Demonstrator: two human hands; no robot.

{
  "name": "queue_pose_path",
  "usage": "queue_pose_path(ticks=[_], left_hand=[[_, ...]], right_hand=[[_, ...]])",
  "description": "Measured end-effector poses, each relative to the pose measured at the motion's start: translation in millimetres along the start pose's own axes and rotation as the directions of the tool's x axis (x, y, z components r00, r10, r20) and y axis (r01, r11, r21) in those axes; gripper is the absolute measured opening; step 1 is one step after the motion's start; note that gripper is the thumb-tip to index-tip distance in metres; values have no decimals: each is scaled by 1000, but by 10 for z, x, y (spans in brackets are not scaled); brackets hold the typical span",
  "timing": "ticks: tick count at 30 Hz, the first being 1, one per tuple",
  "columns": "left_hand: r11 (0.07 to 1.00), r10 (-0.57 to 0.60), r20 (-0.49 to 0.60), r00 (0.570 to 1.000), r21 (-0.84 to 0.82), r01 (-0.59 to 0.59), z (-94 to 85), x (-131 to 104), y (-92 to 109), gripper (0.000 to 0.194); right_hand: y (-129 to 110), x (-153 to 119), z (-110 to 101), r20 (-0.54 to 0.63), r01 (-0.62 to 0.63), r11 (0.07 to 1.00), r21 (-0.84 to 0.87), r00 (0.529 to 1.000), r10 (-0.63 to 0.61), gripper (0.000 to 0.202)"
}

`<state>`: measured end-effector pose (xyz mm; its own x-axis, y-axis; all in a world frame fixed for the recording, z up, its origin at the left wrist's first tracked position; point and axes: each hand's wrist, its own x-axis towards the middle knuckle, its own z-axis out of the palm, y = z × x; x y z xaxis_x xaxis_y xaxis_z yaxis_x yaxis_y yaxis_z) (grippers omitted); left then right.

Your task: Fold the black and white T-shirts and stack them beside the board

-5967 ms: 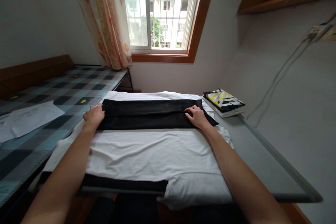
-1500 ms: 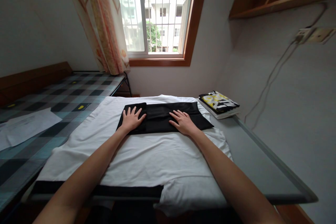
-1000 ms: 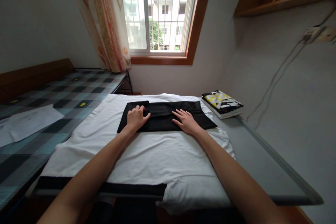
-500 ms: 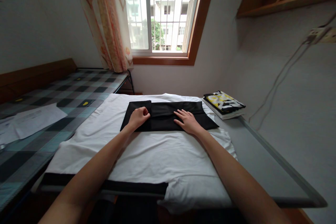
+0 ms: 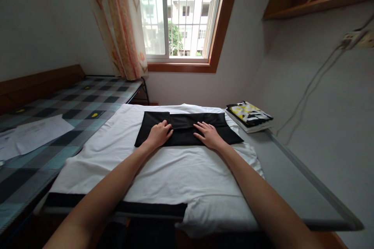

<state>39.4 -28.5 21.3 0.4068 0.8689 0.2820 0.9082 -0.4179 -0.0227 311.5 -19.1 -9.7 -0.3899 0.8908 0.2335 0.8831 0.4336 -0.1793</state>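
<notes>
A folded black cloth lies flat across the middle of a spread white cloth. Its left end is doubled over in a flap whose edge runs beside my left hand. That hand rests palm down on the black cloth near the flap edge, fingers slightly bent and apart. Farther right, my right hand lies on the same cloth with its fingers spread and holds nothing. The underside of both hands is hidden.
The white cloth covers most of a grey table. Books with a patterned cover sit at its back right corner. To the left, papers lie on a checked bed. A curtain hangs by the window.
My left hand has moved slightly right and loosened from a closed curl, its fingers now laid on the black cloth. The cloth's left end shifted slightly. My right hand stayed still.
</notes>
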Motion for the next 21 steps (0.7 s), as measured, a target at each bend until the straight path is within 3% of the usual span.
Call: queue_pose_path(ticks=[4,8,14,18,21], left_hand=[[996,-51,-25,998,77,53,-34,19,-47,30],[987,-153,-38,988,51,155,-92,32,-113,22],[991,-19,5,1000,-132,19,18,36,-128,26],[949,-79,-55,995,-309,58,149,43,-154,26],[941,-120,-121,985,-330,74,206,42,-172,25]], right_hand=[[-7,-4,-11,4,-5,1000,4,1000,5,54],[-10,-4,-16,4,-8,1000,5,1000,8,54],[-7,-1,-18,6,-2,1000,8,1000,2,53],[-2,-1,-12,4,-1,1000,13,1000,1,53],[0,0,-8,2,-3,1000,17,1000,3,53]])
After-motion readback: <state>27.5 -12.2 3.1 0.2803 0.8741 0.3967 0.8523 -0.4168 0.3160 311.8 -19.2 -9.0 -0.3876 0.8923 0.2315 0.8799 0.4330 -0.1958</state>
